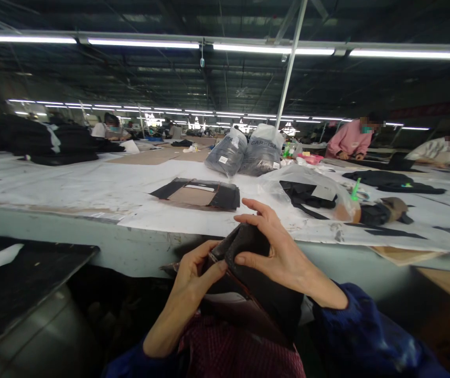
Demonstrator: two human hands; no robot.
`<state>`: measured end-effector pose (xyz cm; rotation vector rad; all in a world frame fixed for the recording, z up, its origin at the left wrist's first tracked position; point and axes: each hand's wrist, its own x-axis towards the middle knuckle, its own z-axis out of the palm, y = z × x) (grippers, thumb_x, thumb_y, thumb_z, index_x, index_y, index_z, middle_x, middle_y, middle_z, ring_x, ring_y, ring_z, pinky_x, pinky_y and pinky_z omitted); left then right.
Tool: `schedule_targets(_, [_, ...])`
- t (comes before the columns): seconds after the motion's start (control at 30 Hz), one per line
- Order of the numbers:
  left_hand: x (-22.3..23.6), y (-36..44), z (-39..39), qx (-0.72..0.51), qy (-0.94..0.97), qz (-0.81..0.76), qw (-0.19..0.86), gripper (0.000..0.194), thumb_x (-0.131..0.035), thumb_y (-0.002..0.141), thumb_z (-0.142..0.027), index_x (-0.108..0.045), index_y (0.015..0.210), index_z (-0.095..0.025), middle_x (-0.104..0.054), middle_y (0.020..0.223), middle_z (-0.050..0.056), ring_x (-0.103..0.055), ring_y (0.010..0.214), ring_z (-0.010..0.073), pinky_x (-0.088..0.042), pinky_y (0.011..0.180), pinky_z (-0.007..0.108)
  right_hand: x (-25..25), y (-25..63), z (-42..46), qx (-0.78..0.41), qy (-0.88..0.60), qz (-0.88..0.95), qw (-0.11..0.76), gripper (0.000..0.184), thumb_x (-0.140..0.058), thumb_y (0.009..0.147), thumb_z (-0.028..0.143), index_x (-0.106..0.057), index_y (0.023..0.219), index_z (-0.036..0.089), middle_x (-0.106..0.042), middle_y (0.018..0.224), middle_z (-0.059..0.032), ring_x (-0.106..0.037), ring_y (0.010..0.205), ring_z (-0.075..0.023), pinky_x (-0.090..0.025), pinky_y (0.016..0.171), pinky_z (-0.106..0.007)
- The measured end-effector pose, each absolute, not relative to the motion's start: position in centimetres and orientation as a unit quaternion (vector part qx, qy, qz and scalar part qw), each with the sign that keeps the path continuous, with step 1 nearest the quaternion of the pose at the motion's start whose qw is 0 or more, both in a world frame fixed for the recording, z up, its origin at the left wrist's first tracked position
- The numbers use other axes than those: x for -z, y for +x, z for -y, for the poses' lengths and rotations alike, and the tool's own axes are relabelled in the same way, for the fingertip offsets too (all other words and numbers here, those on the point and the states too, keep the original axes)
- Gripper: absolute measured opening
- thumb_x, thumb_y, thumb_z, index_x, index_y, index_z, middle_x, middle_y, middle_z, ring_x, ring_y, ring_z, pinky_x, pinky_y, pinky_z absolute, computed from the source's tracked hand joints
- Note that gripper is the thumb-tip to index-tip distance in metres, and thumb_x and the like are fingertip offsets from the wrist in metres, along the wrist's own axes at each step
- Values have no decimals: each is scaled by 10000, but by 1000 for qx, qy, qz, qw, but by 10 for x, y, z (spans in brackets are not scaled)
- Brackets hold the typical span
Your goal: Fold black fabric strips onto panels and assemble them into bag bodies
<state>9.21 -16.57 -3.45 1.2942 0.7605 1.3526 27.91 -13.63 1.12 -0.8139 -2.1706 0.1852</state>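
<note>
Between my hands, just in front of the table's edge, is a dark folded piece of fabric or leather (276,294) with a brown-orange seam line along it. My left hand (195,283) pinches its upper left corner, thumb on top. My right hand (276,247) grips the folded top edge between thumb and fingers, with the index finger stretched out past it. The lower end of the piece hangs down over my lap. On the table just beyond lies a flat black panel (225,197) with a brown middle and a white strip.
Ahead stretches a white-covered table (130,184). Two filled plastic bags (262,149) stand on it, with an open clear bag of black pieces (307,194) to their right. A black fabric stack (47,136) is far left. A person in pink (351,139) works at the right.
</note>
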Motion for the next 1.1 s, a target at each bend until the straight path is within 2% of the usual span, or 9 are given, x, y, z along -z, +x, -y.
schedule_targets(0.27, [33, 90, 168, -544, 564, -320, 533, 385, -717, 733, -384, -682, 1018, -127, -683, 885, 67, -616, 890, 236, -459, 734, 281, -1, 273, 138, -126, -324, 853, 390, 519, -681, 828, 245, -484, 1308, 244, -297, 1503, -125, -280, 1403, -291, -289, 1133, -512])
schedule_targets(0.6, [37, 83, 165, -511, 615, -305, 518, 414, -747, 736, -369, -673, 1076, -145, -676, 974, 78, -609, 952, 249, -474, 818, 315, -5, 270, 143, -97, -335, 859, 374, 602, -670, 786, 161, -458, 1337, 277, -290, 1522, -105, -273, 1405, -308, -298, 1115, -542])
schedule_targets(0.7, [38, 81, 165, -508, 613, -311, 519, 415, -767, 715, -375, -658, 1051, -156, -666, 958, 63, -604, 908, 223, -465, 791, 295, -5, 269, 145, -84, -335, 860, 376, 615, -667, 785, 161, -449, 1347, 282, -293, 1521, -104, -279, 1400, -316, -307, 1106, -549])
schedule_targets(0.8, [40, 79, 163, -515, 614, -331, 499, 318, -754, 736, -373, -632, 948, -170, -628, 851, 17, -573, 795, 169, -437, 709, 254, -7, 270, 146, -51, -327, 866, 375, 565, -653, 804, 162, -470, 1328, 263, -301, 1520, -108, -282, 1394, -315, -301, 1103, -551])
schedule_targets(0.87, [41, 79, 162, -512, 630, -338, 477, 247, -718, 774, -368, -624, 890, -172, -598, 805, 2, -544, 759, 152, -417, 685, 246, -13, 272, 146, -27, -307, 880, 362, 518, -636, 823, 160, -492, 1311, 256, -365, 1489, -102, -280, 1392, -312, -286, 1105, -556])
schedule_targets(0.97, [39, 81, 161, -500, 658, -343, 447, 173, -677, 806, -333, -628, 847, -172, -579, 779, -2, -519, 751, 149, -406, 688, 247, -27, 275, 146, -6, -273, 906, 324, 448, -624, 848, 162, -537, 1276, 263, -541, 1347, -77, -321, 1366, -303, -262, 1106, -553])
schedule_targets(1.1, [34, 87, 162, -491, 678, -358, 413, 144, -676, 785, -299, -645, 858, -179, -604, 807, 9, -530, 772, 163, -413, 704, 256, -47, 275, 145, 21, -239, 930, 280, 291, -617, 870, 170, -627, 1153, 237, -666, 1096, -77, -510, 1166, -276, -304, 1056, -506])
